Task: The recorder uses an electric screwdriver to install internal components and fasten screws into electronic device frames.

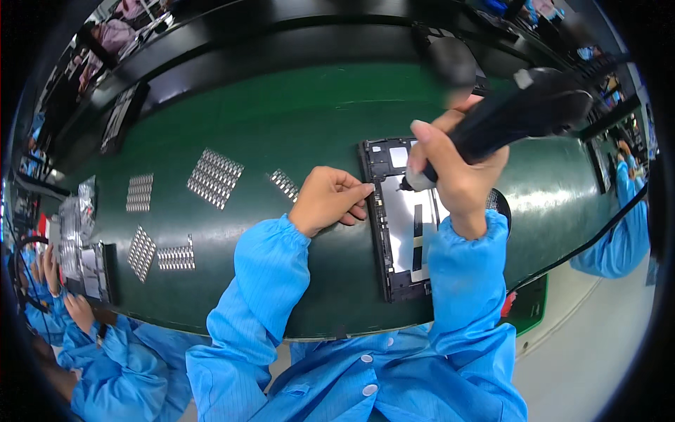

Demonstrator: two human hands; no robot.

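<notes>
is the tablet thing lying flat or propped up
Flat: the open tablet frame lies back-up on the green belt, left hand steadying its edge.

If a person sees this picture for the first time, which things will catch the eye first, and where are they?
First the right hand, right of centre, gripping a black electric screwdriver whose tip points down onto an opened flat device on the green belt. The left hand rests at that device's left edge. To the left, several strips of small silvery parts lie spread on the belt.
</notes>
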